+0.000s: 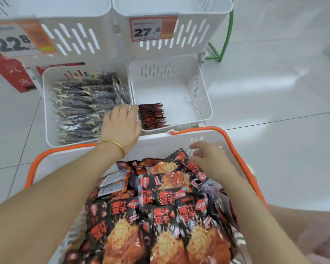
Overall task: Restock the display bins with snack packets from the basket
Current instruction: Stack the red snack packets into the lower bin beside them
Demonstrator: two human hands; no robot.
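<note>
Tiled floor (274,88); packets (152,116) on edge, long axes crosswise; left hand (122,124) fingers straight, right hand (208,157) fingers loose.

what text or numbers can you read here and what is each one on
"22 8", the 8 raised: left orange-and-white price tag
"27.6": right orange-and-white price tag
"爆汁豆干": red-and-black snack packets
"火火": red card sign at far left
Small print on both tags and on the white back labels of two packets: too blurred to read
</note>
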